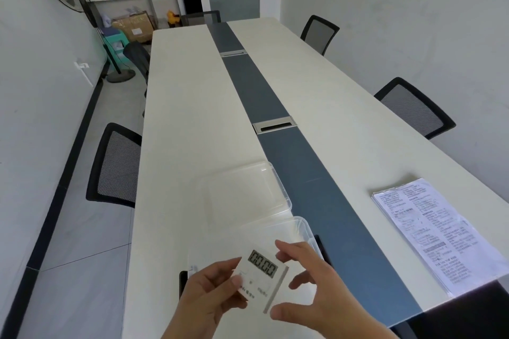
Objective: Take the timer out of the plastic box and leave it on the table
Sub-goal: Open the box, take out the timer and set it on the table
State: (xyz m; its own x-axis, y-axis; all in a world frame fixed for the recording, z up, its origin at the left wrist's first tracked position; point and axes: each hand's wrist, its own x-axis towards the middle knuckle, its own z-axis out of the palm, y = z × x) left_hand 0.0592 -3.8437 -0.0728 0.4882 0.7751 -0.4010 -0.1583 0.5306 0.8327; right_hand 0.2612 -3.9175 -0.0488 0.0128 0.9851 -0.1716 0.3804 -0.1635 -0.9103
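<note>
Timer (261, 278): small, square, white body with a grey side edge; dark-framed display at its top reads 00:00; small buttons and printed marks below the display are too blurred to read; it is tilted, display facing the camera, and held up above the near edge of the worktop (192, 124), in front of the plastic box (300, 231) and clear of it.

Left hand (212, 294): fingers closed on the timer's left edge, thumb on the face, the rest behind the body and hidden from view.

Right hand (311, 292): fingers spread and curved around the timer's right side; index tip at the top right corner beside the display, thumb just off the lower right corner; contact with the casing cannot be confirmed; both forearms are cut off by the lower frame edge.

Plastic box: clear, shallow, rounded corners, directly behind the timer; its near part is hidden by the timer and the right hand; its contents cannot be made out; a clear lid (245, 192) lies just beyond the box, further from the timer, its edges faint against the pale worktop.

A sleeved stack of printed sheets (438, 234) lies well to the right of the timer, across the dark centre strip (275, 107); text illegible.
</note>
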